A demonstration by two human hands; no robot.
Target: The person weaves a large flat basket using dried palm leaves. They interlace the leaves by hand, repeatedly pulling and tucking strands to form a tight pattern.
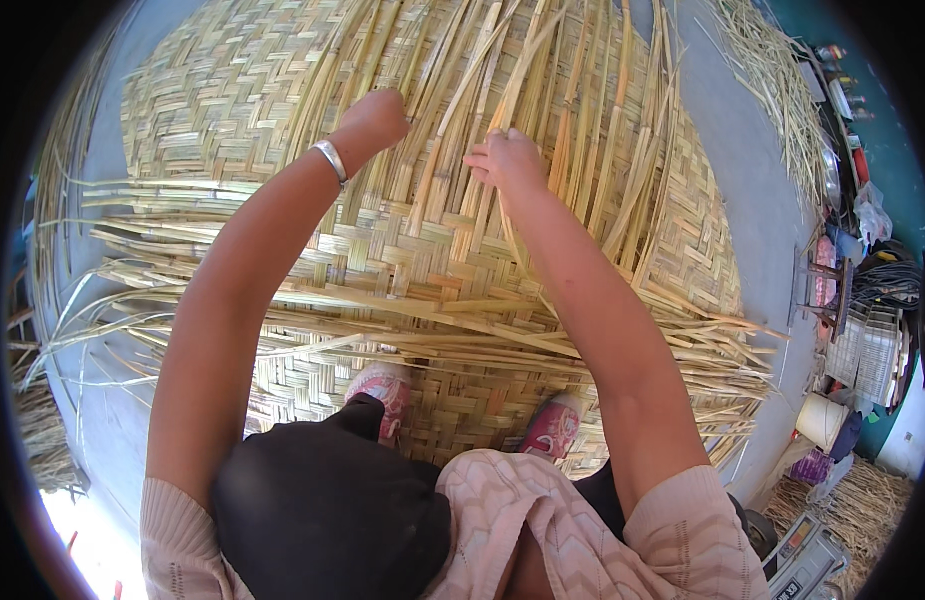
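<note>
Long split reed strips [592, 110] run away from me over a woven mat [212, 110]. My left hand [375, 120], with a silver bracelet at its wrist, is closed in a fist just above the lengthwise strips. What lies inside that fist is hidden. To its right and a little nearer, my right hand [506, 162] pinches a pale reed strip [514, 95], thumb and fingers bent together. Crosswise strips [452, 335] lie between my hands and my feet, some passing under the lengthwise ones where they are woven in.
My pink shoes [554, 425] rest on the near part of the mat. Loose strips [772, 90] lie on the grey floor [717, 130] at the right. Along the right wall stand a small wooden stool [827, 285], a pale bucket [820, 420] and a heap of dry straw [862, 505].
</note>
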